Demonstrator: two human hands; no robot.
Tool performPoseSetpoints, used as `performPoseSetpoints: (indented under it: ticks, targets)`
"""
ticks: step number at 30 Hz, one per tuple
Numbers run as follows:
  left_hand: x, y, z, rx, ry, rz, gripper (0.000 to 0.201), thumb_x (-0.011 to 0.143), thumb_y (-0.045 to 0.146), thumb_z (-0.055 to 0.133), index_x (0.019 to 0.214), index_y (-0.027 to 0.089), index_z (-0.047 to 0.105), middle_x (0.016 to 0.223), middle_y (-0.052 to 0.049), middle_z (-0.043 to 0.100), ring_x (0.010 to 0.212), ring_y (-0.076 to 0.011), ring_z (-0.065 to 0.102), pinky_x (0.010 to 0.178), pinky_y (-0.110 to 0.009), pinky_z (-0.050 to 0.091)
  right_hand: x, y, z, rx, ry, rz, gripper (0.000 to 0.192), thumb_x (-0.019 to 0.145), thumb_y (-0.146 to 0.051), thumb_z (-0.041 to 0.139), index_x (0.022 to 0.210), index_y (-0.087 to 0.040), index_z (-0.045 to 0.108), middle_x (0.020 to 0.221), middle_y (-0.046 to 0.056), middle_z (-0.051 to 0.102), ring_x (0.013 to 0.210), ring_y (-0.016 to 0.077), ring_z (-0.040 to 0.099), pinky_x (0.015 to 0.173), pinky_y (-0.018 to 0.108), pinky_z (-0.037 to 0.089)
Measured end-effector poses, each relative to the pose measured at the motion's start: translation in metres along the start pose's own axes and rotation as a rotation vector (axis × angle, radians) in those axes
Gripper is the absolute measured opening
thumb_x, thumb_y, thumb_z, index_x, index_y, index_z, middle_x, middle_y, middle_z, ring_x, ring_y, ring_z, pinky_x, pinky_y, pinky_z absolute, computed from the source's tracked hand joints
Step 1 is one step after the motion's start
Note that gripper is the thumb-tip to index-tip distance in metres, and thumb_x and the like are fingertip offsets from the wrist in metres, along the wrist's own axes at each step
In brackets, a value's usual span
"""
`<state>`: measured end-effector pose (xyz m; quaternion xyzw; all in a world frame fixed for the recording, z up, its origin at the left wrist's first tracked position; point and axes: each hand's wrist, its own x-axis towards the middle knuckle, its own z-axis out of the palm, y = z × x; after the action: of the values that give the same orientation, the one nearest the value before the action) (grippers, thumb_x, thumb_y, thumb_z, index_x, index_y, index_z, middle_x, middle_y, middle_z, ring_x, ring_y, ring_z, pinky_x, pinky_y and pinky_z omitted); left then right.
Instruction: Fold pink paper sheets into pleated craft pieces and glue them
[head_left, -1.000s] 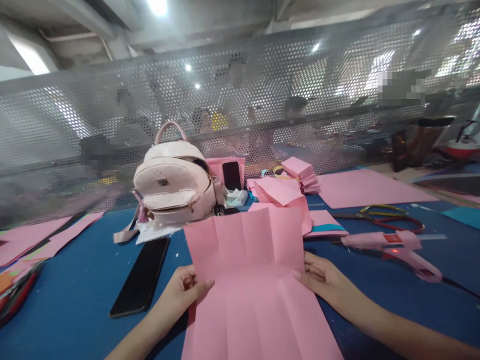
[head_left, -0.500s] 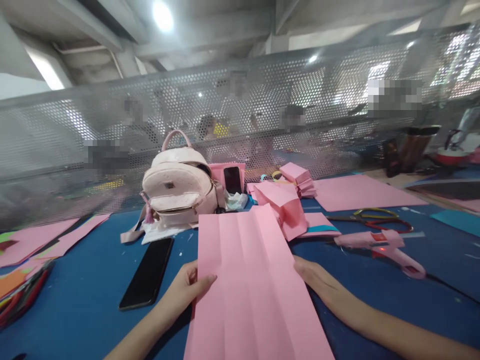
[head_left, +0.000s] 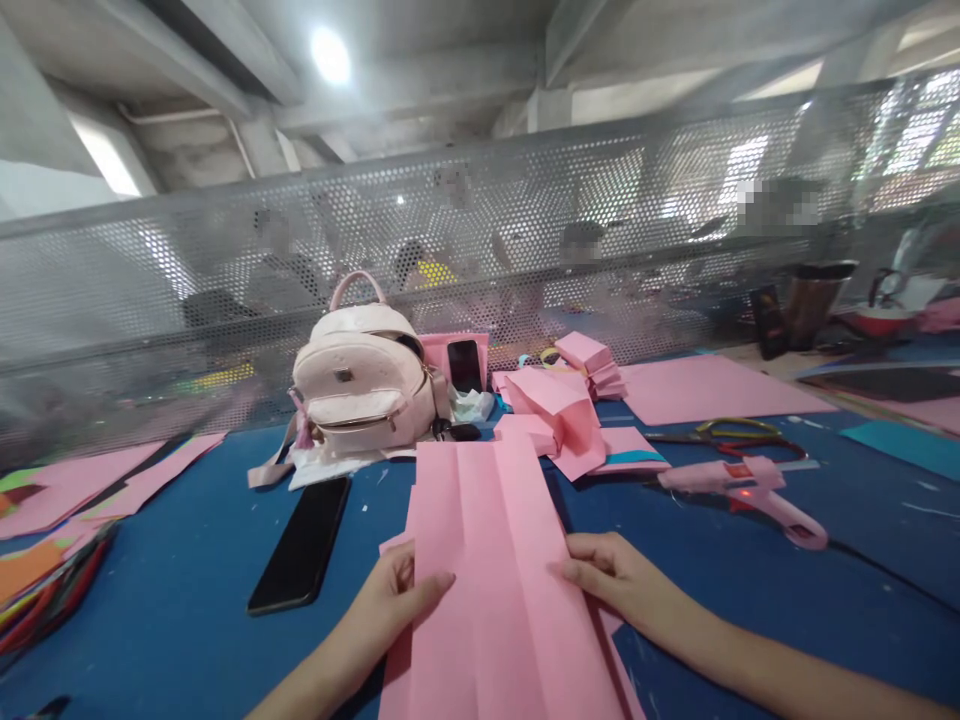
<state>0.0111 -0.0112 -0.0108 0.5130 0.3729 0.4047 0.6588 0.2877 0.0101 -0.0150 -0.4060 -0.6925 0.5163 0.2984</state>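
A long pink sheet of paper (head_left: 487,560) with lengthwise creases stretches away from me, held up between both hands. My left hand (head_left: 401,590) grips its left edge, thumb on top and fingers underneath. On the opposite edge, my right hand (head_left: 611,570) pinches the paper between thumb and fingers. Beneath it, more pink paper (head_left: 397,680) shows on the blue table. Folded pink paper pieces (head_left: 555,405) lie just beyond the sheet's far end. To the right rests a pink hot glue gun (head_left: 750,490), its small red light lit.
A pale pink backpack (head_left: 360,380) stands behind the black phone (head_left: 300,545). Scissors (head_left: 727,435) and a flat pink sheet (head_left: 720,388) lie at the right. More scissors (head_left: 56,600) and coloured papers (head_left: 82,480) are on the left. A perforated metal screen (head_left: 480,250) runs along the back; people show through it.
The creased sheet has come lower and nearer, uncovering pink paper beneath it. My right hand has moved inward, its thumb now showing over the edge. The view has shifted slightly.
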Motion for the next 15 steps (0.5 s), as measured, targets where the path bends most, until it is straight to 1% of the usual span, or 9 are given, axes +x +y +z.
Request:
performPoseSetpoints:
  ticks: [1,3,5,6,10,13,15]
  targets:
    - [-0.0015,-0.0016,0.0031,0.017,-0.005,-0.012,0.04,0.079,0.043,0.074,0.106,0.014,0.071,0.097,-0.012,0.075,0.086,-0.0288,0.071,0.081,-0.037,0.054,0.0005,0.0021,-0.0005,-0.011,-0.005,-0.013,0.059,0.08,-0.073,0.052,0.058,-0.018,0.046,0.057,-0.005,0.036,0.052,0.01,0.033,0.048,0.023,0.025]
    - [-0.0033,-0.0035,0.007,0.037,0.001,-0.027,0.039,0.078,0.044,0.074,0.102,0.013,0.073,0.094,-0.013,0.075,0.085,-0.0286,0.071,0.08,-0.037,0.054,0.0011,0.0046,-0.0018,-0.026,0.009,-0.032,0.063,0.08,-0.075,0.049,0.054,-0.02,0.033,0.056,-0.006,0.025,0.052,0.0087,0.024,0.048,0.024,0.017]
    - [-0.0038,-0.0038,0.0078,0.032,0.014,-0.036,0.04,0.078,0.046,0.073,0.1,0.013,0.073,0.092,-0.012,0.075,0.084,-0.0288,0.07,0.081,-0.038,0.053,0.0012,0.0053,-0.0027,-0.048,0.021,-0.036,0.066,0.081,-0.076,0.045,0.053,-0.021,0.024,0.056,-0.007,0.018,0.052,0.0083,0.017,0.049,0.026,0.012]
    - [-0.0036,-0.0036,0.0074,0.027,0.016,-0.04,0.041,0.077,0.047,0.073,0.1,0.013,0.073,0.091,-0.012,0.075,0.084,-0.0288,0.07,0.082,-0.038,0.053,0.0011,0.0051,-0.003,-0.051,0.021,-0.038,0.066,0.082,-0.076,0.044,0.053,-0.021,0.021,0.056,-0.007,0.016,0.052,0.0083,0.015,0.05,0.026,0.011]
    - [-0.003,-0.0043,0.0033,0.05,-0.015,-0.052,0.042,0.079,0.049,0.071,0.097,0.012,0.073,0.084,-0.012,0.074,0.077,-0.0264,0.069,0.074,-0.035,0.053,0.0003,0.0029,-0.0022,-0.036,0.007,-0.021,0.067,0.079,-0.078,0.045,0.051,-0.021,0.024,0.052,-0.007,0.02,0.049,0.0079,0.02,0.048,0.025,0.014]
    - [-0.0035,-0.006,0.0016,0.097,-0.026,-0.064,0.038,0.08,0.049,0.07,0.084,0.011,0.073,0.072,-0.008,0.071,0.066,-0.0209,0.066,0.063,-0.028,0.05,-0.0013,0.0009,-0.0006,-0.031,0.021,0.03,0.066,0.077,-0.079,0.047,0.05,-0.022,0.029,0.048,-0.006,0.025,0.046,0.0082,0.026,0.044,0.023,0.019]
    - [-0.0037,-0.006,0.0022,0.099,-0.016,-0.064,0.037,0.08,0.049,0.07,0.078,0.012,0.072,0.067,-0.007,0.068,0.061,-0.0187,0.063,0.06,-0.026,0.048,-0.0026,-0.0003,0.0004,-0.022,0.043,0.059,0.065,0.079,-0.078,0.046,0.051,-0.021,0.031,0.048,-0.006,0.028,0.045,0.0087,0.03,0.043,0.022,0.023]
